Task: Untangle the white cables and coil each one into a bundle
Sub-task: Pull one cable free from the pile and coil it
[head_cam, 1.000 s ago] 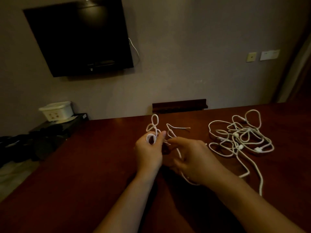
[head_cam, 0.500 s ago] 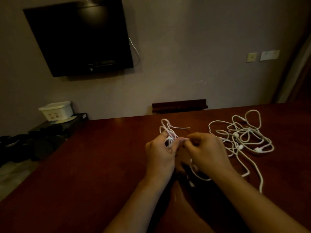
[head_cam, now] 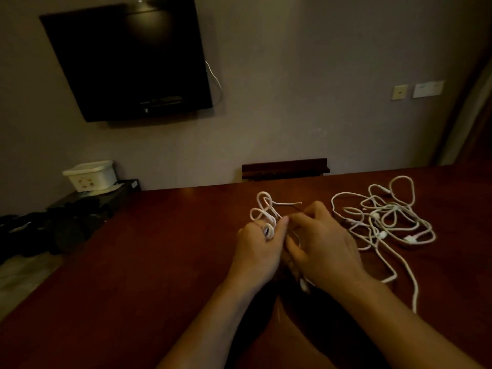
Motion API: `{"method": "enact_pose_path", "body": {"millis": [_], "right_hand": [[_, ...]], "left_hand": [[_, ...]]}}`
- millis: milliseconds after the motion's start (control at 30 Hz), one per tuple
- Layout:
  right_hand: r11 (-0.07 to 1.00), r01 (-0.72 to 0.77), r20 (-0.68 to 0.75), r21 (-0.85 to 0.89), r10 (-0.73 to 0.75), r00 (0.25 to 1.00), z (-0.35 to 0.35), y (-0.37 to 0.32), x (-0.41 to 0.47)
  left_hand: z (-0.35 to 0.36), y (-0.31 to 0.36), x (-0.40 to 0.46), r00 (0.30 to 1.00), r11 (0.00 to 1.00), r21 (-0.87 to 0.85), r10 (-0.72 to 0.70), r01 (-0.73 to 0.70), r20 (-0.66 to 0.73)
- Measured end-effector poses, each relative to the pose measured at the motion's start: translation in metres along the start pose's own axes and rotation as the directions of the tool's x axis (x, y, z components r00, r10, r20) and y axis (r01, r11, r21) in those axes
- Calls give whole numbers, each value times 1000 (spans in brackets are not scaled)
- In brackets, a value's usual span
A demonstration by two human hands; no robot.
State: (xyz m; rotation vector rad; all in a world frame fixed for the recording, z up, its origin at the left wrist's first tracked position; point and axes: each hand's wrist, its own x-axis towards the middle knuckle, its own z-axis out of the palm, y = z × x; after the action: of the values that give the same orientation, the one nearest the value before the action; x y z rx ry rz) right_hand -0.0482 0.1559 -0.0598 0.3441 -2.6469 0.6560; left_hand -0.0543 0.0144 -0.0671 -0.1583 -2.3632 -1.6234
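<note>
Head cam: I see both hands meeting over the dark red table [head_cam: 138, 262]. Left hand [head_cam: 257, 251] has fingers curled round a small coil of white cable [head_cam: 263, 214], loops sticking up past the knuckles. Right hand [head_cam: 323, 249] pinches a strand of that same cable right beside the left thumb, with its plug end dangling under the palm. Tangled pile of white cables [head_cam: 383, 222] lies on the table just right of the right hand, untouched. Black TV [head_cam: 127, 57] on the wall.
</note>
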Motion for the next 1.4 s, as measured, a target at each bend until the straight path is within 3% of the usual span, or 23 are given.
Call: {"method": "enact_pose_path", "body": {"millis": [67, 167, 300, 467, 567, 700, 833, 933, 1000, 1100, 1200, 1300, 1400], "right_hand": [[968, 75, -13, 241, -74, 997, 3, 3, 1], [866, 32, 70, 499, -77, 995, 4, 6, 0], [909, 70, 40, 410, -95, 995, 0, 10, 1], [946, 103, -37, 306, -97, 995, 0, 14, 4], [975, 29, -132, 221, 0, 991, 2, 15, 5], [943, -106, -266, 316, 195, 944, 4, 13, 6], [882, -187, -270, 432, 324, 907, 6, 13, 8], [836, -190, -291, 515, 380, 878, 4, 17, 9], [798, -178, -282, 575, 398, 873, 2, 16, 10], [798, -156, -253, 582, 361, 898, 2, 14, 8], [888, -68, -289, 455, 219, 932, 3, 10, 4], [931, -32, -221, 362, 120, 968, 3, 3, 1], [846, 6, -190, 532, 112, 975, 4, -1, 2]], "left_hand": [[-1, -1, -1, 999, 998, 50, 34, -35, 29], [-5, -4, 1, 994, 994, 41, 95, -98, 62], [-9, -3, 3, 991, 991, -66, 123, -119, 58], [-10, -2, 3, 997, 973, -227, 61, -50, 42], [-8, -3, 4, 999, 971, -238, 43, -34, 33], [-3, -7, 4, 996, 989, -123, 78, -84, -53], [2, -6, -3, 983, 983, -11, 182, -181, 31], [3, -2, -3, 983, 981, -71, 183, -183, -1], [3, -1, 1, 993, 974, -199, 98, -110, -69], [2, 4, 7, 988, 890, -453, -113, 51, -109], [-2, 9, 8, 964, 770, -612, -263, 182, -44], [-5, 12, 6, 963, 792, -560, -265, 245, 47], [-7, 19, -1, 967, 851, -460, -217, 254, 133]]}}
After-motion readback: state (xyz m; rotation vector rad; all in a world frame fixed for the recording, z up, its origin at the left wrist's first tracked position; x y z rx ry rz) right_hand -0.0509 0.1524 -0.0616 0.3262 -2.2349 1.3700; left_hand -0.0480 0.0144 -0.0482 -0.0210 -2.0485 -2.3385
